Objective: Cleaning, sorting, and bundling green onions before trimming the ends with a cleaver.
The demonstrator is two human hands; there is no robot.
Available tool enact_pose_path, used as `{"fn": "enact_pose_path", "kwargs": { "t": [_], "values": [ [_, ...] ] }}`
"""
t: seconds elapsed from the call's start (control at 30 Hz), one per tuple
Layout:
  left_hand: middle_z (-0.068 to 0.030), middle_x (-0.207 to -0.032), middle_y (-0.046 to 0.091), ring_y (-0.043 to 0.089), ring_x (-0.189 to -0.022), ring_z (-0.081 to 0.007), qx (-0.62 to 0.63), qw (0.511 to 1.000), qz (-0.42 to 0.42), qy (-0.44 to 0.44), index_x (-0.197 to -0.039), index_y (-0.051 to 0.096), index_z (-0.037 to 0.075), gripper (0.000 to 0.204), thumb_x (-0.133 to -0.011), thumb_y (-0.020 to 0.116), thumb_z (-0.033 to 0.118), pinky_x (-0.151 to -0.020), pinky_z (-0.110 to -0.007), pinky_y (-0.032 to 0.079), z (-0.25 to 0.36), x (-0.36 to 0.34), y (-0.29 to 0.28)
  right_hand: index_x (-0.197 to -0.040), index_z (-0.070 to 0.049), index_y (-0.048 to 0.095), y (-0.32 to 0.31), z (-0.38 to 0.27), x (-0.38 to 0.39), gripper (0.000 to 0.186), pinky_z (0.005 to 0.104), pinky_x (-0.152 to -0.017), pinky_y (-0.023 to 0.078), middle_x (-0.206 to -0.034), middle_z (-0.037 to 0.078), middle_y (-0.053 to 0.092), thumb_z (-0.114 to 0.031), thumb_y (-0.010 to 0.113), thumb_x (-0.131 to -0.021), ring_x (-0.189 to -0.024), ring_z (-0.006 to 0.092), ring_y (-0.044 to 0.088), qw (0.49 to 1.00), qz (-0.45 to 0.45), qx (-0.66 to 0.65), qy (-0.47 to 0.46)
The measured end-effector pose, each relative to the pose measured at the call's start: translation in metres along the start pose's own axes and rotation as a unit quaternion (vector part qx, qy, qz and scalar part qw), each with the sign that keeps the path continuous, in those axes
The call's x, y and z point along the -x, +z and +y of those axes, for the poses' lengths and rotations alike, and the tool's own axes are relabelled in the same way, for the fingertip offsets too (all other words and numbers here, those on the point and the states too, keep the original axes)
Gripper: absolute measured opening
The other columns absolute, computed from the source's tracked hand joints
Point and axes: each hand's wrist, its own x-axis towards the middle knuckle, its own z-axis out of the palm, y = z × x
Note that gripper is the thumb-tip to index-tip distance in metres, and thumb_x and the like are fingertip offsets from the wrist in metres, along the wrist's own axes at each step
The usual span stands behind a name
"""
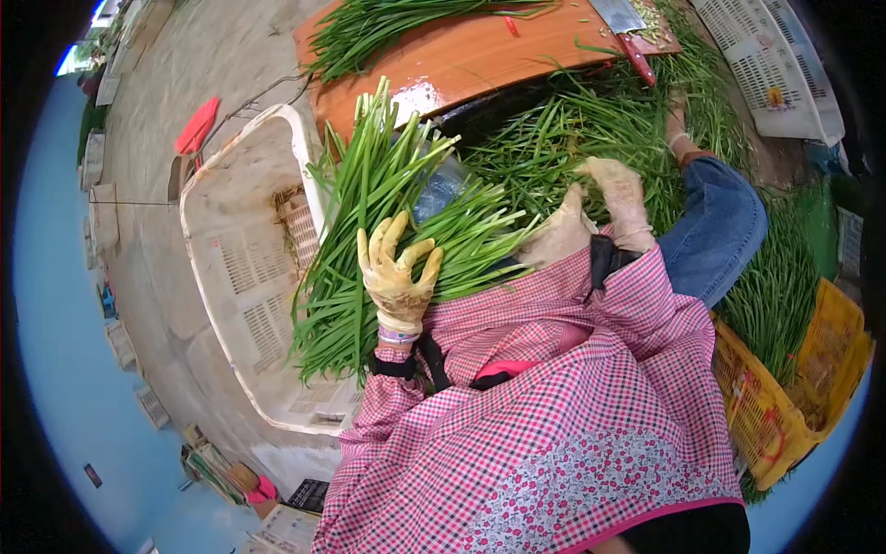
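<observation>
My left hand [397,270], in a stained pale glove, lies with fingers spread on a bunch of long green chives [355,249]. The bunch rests across my lap and against the white crate's edge, its pale cut ends pointing right. At my right, my right hand [620,196], also gloved, is bent with its fingers curled downward. The fingertips meet a pale, cloth-like piece [560,231]; its kind I cannot make out. Clear bluish plastic [438,189] shows between the chives. Beyond the right hand lies a heap of loose green leaves [563,134].
A white slotted crate [208,249] stands at my left. Ahead, an orange-brown board [461,51] bears more chives and a red-handled cleaver [637,60] at its right end. A yellow crate [766,406] sits at the right, a white basket [775,69] far right. A red dustpan-like object [197,126] is far left.
</observation>
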Motion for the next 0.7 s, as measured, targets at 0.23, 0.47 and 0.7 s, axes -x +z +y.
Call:
{"fn": "enact_pose_path", "kwargs": {
  "t": [0.23,0.47,0.7],
  "values": [
    [-0.0047,-0.133,0.064,0.058,-0.124,-0.0292,-0.013,1.000,0.002,0.022,-0.094,0.069,0.020,0.023,-0.077,0.084,0.023,-0.115,-0.063,0.034,0.005,0.001,-0.010,-0.092,-0.010,0.072,0.013,-0.025,-0.010,0.016,0.0420,-0.085,0.053,-0.105,0.008,0.071,-0.021,0.078,-0.083,-0.099,0.0287,0.066,0.864,0.307,0.341,-0.208],
    [-0.0017,-0.132,0.064,0.059,-0.124,-0.0267,-0.029,0.999,-0.001,0.032,-0.096,0.068,0.022,0.024,-0.077,0.083,0.024,-0.114,-0.061,0.035,0.008,0.002,-0.011,-0.091,-0.013,0.075,0.105,-0.071,0.010,0.015,0.0372,-0.082,0.053,-0.091,0.005,0.068,-0.024,0.076,-0.081,-0.090,0.0249,0.067,0.953,-0.125,0.046,-0.272],
    [-0.0038,-0.133,0.064,0.060,-0.123,-0.0276,-0.012,1.000,-0.018,0.015,-0.118,0.068,0.020,0.038,-0.082,0.080,0.025,-0.114,-0.061,0.036,0.007,0.002,-0.009,-0.073,-0.011,0.068,0.049,0.007,-0.050,0.009,0.0335,-0.047,0.052,-0.068,0.005,0.060,-0.006,0.063,-0.078,-0.062,0.0202,0.066,0.768,0.127,0.568,-0.269]
  ]
}}
